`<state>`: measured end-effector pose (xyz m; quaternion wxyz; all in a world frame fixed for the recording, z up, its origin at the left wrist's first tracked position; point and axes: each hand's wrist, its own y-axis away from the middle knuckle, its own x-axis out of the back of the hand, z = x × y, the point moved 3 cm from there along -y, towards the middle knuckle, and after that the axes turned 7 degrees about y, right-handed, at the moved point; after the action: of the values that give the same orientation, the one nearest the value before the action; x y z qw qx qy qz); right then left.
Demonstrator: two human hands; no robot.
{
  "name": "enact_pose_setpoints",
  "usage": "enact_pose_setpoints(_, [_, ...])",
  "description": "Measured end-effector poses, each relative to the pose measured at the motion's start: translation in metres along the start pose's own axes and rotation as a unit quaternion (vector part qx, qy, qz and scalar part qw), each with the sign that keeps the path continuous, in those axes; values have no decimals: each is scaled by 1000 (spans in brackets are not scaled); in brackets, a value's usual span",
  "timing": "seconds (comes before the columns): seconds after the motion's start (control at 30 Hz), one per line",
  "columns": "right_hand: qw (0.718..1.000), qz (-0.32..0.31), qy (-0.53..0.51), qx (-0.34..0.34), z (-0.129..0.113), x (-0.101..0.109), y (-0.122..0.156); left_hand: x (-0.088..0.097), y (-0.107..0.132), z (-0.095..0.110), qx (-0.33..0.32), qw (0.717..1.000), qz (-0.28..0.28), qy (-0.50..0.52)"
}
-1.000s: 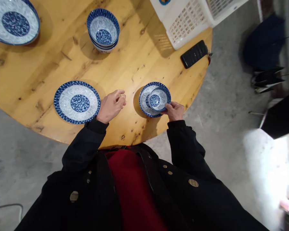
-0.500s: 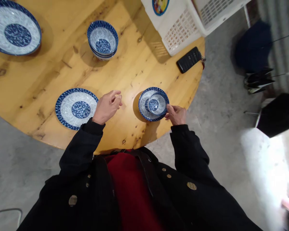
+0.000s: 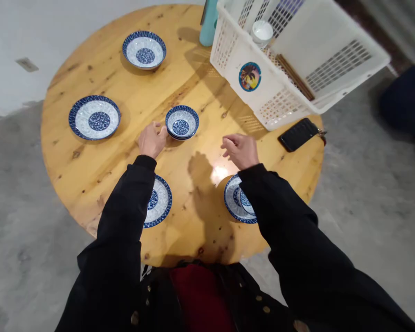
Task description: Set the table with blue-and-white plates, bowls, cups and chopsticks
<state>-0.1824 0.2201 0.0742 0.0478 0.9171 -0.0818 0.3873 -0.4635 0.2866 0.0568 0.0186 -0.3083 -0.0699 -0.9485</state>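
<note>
Knotty round wood tabletop [image 3: 90, 69], left hand [image 3: 152, 140] against stacked porcelain bowls [image 3: 181, 122]

- Even, fairly bright indoor light falls over the whole scene, with no lamp or window in view.
- A white glare patch sits on the varnished wooden bench [image 3: 219, 174], just below the right hand [image 3: 240, 150].
- A soft, dark shadow falls on the bench to the left of that glare.
- The white plastic basket [image 3: 237, 60] throws a faint lattice shadow at its lower edge.
- Black sleeves [image 3: 297, 235] lose nearly all detail.
- Wide-angle stretching swells the sleeves at the bottom corners and bends the frame's edges.
- Focus stays sharp, with no clear motion blur.
</note>
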Motion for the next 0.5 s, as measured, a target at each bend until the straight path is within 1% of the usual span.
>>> enact_pose_setpoints(0.07, [1000, -14, 4, 4, -7, -28, -28, -6, -13, 5, 1, 1000, -5, -20])
enact_pose_setpoints(0.13, [1000, -16, 5, 4, -11, -51, -50, -12, -22, 9, -7, 999, -11, -29])
enact_pose_setpoints(0.23, [1000, -11, 4, 14, -12, -76, -71, -19, -31, 9, -38, 999, -12, -21])
enact_pose_setpoints(0.3, [1000, -1, 9, 28, -11, -87, -78, -22, -33, 8, -50, 999, -11, -17])
enact_pose_setpoints(0.37, [999, 15, 18, 40, -10, -93, -79, -23, -34, 9, -50, 999, -7, -19])
enact_pose_setpoints(0.43, [998, 33, 28, 47, -10, -95, -79, -22, -32, 13, -40, 999, -2, -26])
enact_pose_setpoints(0.5, [997, 46, 30, 61, -13, -92, -78, -18, -27, 22, -28, 999, 1, -27])
